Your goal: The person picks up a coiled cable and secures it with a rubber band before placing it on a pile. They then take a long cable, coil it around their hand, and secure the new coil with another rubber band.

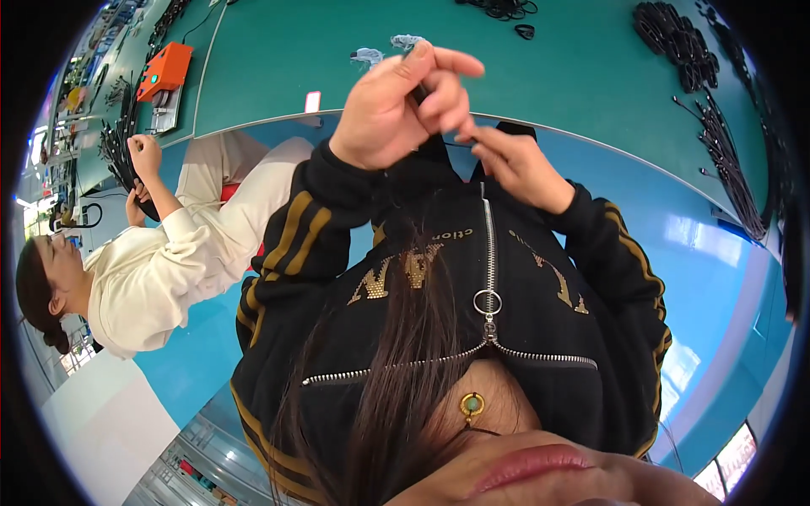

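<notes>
My left hand [396, 110] is raised over the near edge of the green table, palm partly turned up. Its fingers curl round a thin black cable [419, 93], of which only a short dark piece shows. Lower and to the right, my right hand [519, 169] has its thumb and fingertips pinched together close to the left hand's fingers. A thin dark strand runs to that pinch, seemingly part of the same cable; its ends are hidden. Just beyond my left hand lie two small pale-blue tangled bunches [367, 56] on the table.
Bundles of black cables [675, 42] lie at the table's far right, with a long bundle [730, 160] below them. An orange box [164, 72] stands at left. A co-worker in a cream top [143, 278] sits at my left, hands on black cables.
</notes>
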Available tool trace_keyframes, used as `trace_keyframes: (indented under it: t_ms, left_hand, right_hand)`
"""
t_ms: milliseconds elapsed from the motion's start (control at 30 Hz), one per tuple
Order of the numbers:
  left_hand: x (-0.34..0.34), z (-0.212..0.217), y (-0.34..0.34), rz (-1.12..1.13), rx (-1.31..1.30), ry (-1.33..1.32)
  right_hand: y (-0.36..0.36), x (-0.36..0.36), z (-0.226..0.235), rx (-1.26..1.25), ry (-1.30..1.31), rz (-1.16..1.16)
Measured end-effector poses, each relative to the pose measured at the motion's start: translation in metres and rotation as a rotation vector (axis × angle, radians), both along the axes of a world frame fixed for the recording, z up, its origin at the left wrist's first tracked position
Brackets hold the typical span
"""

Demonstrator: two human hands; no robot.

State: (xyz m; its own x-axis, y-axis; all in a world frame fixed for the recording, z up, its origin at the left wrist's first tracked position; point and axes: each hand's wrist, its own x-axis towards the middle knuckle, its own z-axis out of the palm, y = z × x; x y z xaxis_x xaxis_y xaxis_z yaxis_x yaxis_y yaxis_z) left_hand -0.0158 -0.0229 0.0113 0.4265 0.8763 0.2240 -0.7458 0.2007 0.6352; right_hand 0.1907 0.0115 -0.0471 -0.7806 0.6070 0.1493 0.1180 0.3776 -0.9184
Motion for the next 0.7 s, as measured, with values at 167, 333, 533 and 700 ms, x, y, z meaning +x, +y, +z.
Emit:
trace_keyframes:
  t_ms: [167, 333, 533, 700]
  left_hand:
    - [0.001, -0.012, 0.006, 0.345, -0.042, 0.500]
    - [0.019, -0.021, -0.004, 0.082, 0.003, 0.634]
    - [0.017, 0.001, -0.007, -0.330, -0.224, 0.412]
    - [-0.002, 0.001, 0.004, -0.013, -0.141, 0.280]
  right_hand:
    - [0.002, 0.020, 0.043, 0.251, -0.182, 0.193]
    - [0.050, 0.017, 0.082, 0.502, -0.060, 0.199]
    - [0.067, -0.007, 0.023, 0.082, 0.220, 0.200]
    - [0.013, 0.011, -0.012, -0.222, -0.167, 0.076]
